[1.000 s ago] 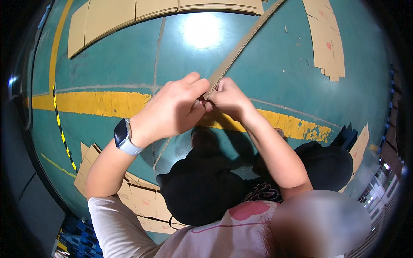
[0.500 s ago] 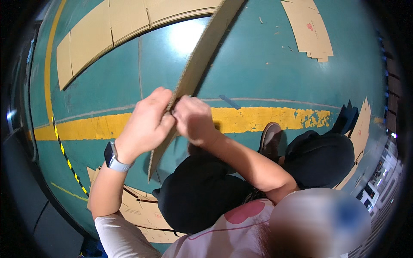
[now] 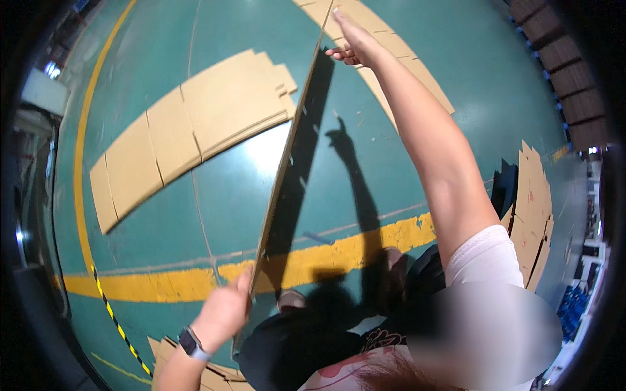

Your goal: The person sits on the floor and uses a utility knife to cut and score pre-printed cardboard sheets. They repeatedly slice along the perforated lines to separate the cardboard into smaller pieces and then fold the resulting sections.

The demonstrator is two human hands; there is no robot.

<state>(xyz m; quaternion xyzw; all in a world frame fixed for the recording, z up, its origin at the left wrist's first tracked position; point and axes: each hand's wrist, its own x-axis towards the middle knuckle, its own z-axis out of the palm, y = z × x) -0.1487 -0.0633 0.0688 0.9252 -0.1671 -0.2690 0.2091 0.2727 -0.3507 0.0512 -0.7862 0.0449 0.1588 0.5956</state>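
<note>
Moving away from the left hand, the right hand is reaching, opened out, beside the far part of the edge-up cardboard sheet, contact unclear. The left hand is clamping its near part. Beyond, left, stacked cardboard is lying on the green floor.

No words or numbers can be read. Right of the long brown corrugated cardboard sheet, a stack of flat brown cardboard pieces bears faint red marks, too small to make out. To the right of the sheet's lower end, black cloth carries a curling white-outlined design; whether it is lettering cannot be told. As floor signs, black-and-yellow striped tape and a narrow yellow line lie left of the sheet; a wide worn yellow stripe shows on both sides.
</note>
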